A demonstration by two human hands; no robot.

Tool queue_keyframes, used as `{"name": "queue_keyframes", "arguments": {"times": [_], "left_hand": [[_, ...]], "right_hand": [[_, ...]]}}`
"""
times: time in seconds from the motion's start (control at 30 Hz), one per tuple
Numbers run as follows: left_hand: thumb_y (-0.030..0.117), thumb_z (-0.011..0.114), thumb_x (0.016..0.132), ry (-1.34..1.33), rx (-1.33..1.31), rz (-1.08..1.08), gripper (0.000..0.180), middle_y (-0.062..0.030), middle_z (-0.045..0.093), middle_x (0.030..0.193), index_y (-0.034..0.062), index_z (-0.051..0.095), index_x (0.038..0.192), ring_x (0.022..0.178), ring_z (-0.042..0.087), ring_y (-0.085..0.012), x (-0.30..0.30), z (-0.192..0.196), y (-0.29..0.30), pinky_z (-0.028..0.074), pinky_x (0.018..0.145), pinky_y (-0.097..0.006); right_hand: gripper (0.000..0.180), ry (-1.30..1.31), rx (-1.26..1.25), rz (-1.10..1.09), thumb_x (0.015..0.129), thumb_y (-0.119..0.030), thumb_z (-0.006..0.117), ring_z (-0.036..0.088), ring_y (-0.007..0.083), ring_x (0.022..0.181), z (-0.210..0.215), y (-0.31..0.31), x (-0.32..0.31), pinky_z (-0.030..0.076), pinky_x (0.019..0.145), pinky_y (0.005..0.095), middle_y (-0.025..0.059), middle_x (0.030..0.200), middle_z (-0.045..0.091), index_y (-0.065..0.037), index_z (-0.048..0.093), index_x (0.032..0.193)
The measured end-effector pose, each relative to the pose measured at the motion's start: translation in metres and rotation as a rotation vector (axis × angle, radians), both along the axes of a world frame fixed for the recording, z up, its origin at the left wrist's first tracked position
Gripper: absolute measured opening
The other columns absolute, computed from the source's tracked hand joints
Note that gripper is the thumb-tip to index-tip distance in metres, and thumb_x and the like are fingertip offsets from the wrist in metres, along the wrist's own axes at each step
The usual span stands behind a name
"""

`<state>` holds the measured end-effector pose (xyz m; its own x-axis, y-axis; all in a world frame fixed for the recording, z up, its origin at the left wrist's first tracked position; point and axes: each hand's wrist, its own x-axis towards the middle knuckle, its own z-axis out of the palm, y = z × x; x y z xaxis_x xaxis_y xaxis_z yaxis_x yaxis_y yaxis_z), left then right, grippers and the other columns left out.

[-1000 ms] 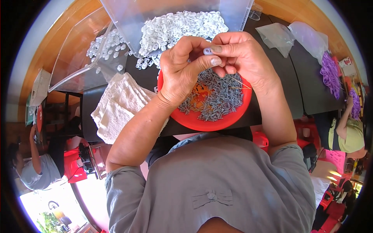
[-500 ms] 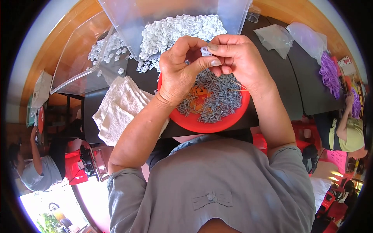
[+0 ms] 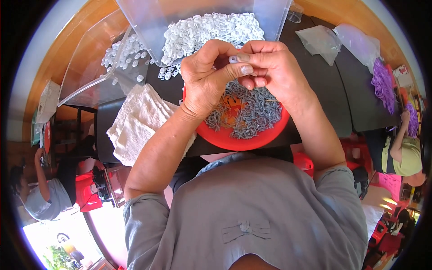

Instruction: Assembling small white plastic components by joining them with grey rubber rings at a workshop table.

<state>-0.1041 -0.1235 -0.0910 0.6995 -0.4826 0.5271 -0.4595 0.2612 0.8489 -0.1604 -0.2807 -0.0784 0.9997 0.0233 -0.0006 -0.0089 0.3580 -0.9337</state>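
Note:
Both my hands are raised over a red bowl (image 3: pixel 240 145) heaped with small grey screw-like pieces (image 3: pixel 256 119). Between their fingertips sits a small white oval plastic piece with a hole (image 3: pixel 232 59). My left hand (image 3: pixel 204 76) pinches it from the left, thumb and forefinger curled. From the right, the thumb and forefinger of my right hand (image 3: pixel 274 65) press against the same piece, covering much of it. Any grey piece in the fingers is too hidden to make out. Beyond the hands, a translucent bin (image 3: pixel 148 27) holds a pile of white plastic pieces (image 3: pixel 211 33).
A second clear bin (image 3: pixel 74 96) with white pieces stands at far left. A white towel (image 3: pixel 137 121) lies left of the bowl. Plastic bags (image 3: pixel 319 42) and purple strands (image 3: pixel 382 87) are on the dark table (image 3: pixel 315 76) at right. Other people sit at both sides.
The white piece has shifted slightly left and turned between my fingertips, with less of it showing. My right fingers have come further over it; both hands stay above the bowl.

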Motion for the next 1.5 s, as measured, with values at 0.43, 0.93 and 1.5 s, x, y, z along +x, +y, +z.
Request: {"name": "queue_keyframes", "arguments": {"times": [0.43,0.93,1.5], "left_hand": [[-0.010,0.073,0.074,0.113,-0.167,-0.108,0.024,-0.0033,0.065,0.075,-0.0005,0.062,0.094,0.068,0.063,-0.0079,0.009,-0.009,-0.009,0.051,0.061,-0.021],[0.002,0.078,0.071,-0.161,-0.058,0.920,0.019,-0.0035,0.062,0.070,-0.0035,0.067,0.086,0.055,0.052,-0.0077,0.110,0.072,0.121,0.040,0.051,-0.018],[0.002,0.070,0.076,-0.376,0.799,0.207,0.015,-0.0065,0.056,0.079,0.0001,0.064,0.090,0.073,0.056,-0.0169,0.028,-0.034,0.116,0.045,0.065,-0.029]], "right_hand": [[0.019,-0.078,-0.236,-0.110,0.092,-0.017,0.060,0.056,0.0087,0.053,0.005,-0.005,0.001,0.034,0.045,0.0173,0.0024,0.066,0.059,0.000,0.064,0.086],[0.023,-0.326,-1.397,0.547,0.067,-0.010,0.072,0.061,0.0268,0.065,0.000,0.016,-0.016,0.043,0.059,0.0396,0.0099,0.066,0.061,-0.006,0.061,0.088],[0.007,-0.602,-1.209,0.031,0.079,0.005,0.057,0.052,0.0198,0.063,-0.023,0.022,0.002,0.042,0.059,0.0302,0.0082,0.074,0.054,0.001,0.053,0.083]]}}
